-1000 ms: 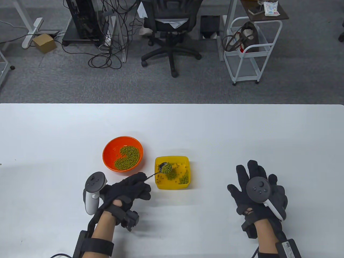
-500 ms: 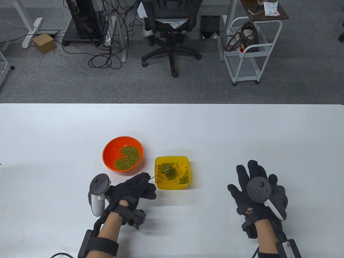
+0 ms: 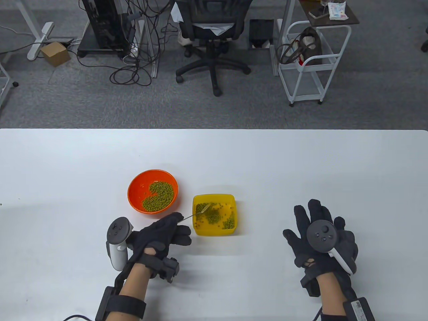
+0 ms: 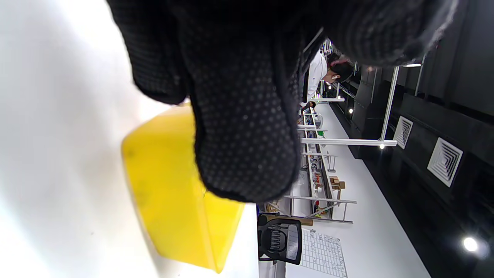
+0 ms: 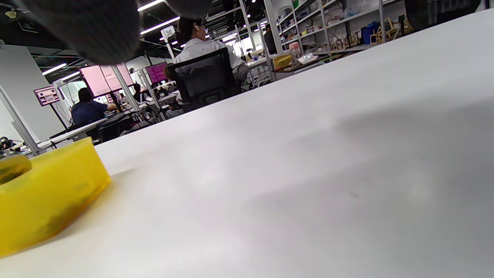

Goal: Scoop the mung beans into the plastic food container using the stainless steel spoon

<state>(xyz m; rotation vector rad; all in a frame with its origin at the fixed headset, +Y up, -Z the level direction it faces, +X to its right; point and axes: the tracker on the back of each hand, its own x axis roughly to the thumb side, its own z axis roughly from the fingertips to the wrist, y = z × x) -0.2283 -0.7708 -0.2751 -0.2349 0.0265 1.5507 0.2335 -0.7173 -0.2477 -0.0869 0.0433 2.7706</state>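
The left hand (image 3: 164,232) pinches the thin stainless steel spoon (image 3: 200,210), tipped over the square yellow plastic container (image 3: 230,200); the bowl should stay inside the rim. The right hand (image 3: 321,239) lies flat with fingers spread, at three o'clock, holding nothing.

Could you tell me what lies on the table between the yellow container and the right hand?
Nothing: in the table view, only bare white table separates the yellow plastic container from the right hand, which rests flat there.
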